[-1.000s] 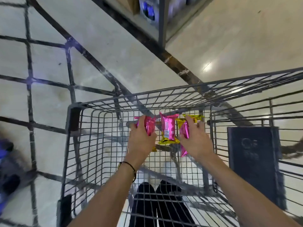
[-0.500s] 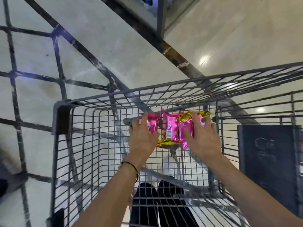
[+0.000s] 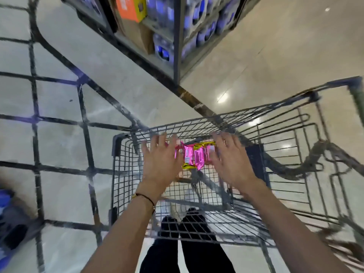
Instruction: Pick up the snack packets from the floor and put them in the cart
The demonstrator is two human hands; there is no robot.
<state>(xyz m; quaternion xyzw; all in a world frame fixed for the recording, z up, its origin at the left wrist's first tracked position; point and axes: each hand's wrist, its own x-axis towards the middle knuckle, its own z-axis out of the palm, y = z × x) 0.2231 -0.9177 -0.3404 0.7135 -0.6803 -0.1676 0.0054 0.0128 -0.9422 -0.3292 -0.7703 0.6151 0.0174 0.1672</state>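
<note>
Snack packets (image 3: 194, 157) in the cart (image 3: 118, 174), between both hands (image 3: 160, 164).

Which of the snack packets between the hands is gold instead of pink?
The gold packet, partly covered by the pink packets; its shiny yellow edge shows above and below them.

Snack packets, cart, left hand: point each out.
snack packets (image 3: 198, 159): head view, pink wrapper in the middle.
cart (image 3: 116, 147): head view, left corner post.
left hand (image 3: 161, 164): head view, back of the hand.
</note>
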